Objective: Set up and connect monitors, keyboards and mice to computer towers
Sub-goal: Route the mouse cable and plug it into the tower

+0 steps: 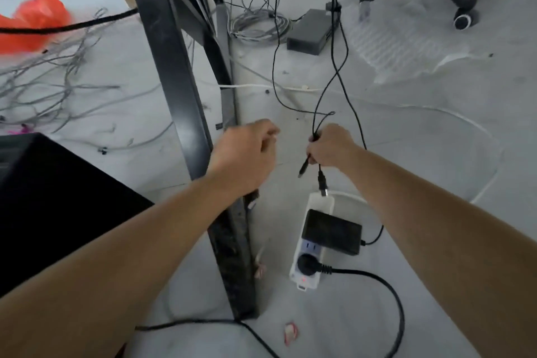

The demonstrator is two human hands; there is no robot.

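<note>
My right hand (328, 145) clamped two thin black cables (321, 180), two plug ends dangling over one white power strip (319, 203). My left hand (247, 151) curled, too blurred to tell its grip.

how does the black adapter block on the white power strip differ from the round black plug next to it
The adapter block is a large flat box overhanging the power strip on its right; the round plug is smaller. A thin cable leaves the adapter block, a thick one the round plug. The round plug sits nearer the strip's red light. Both are black and plugged into the same strip.
</note>
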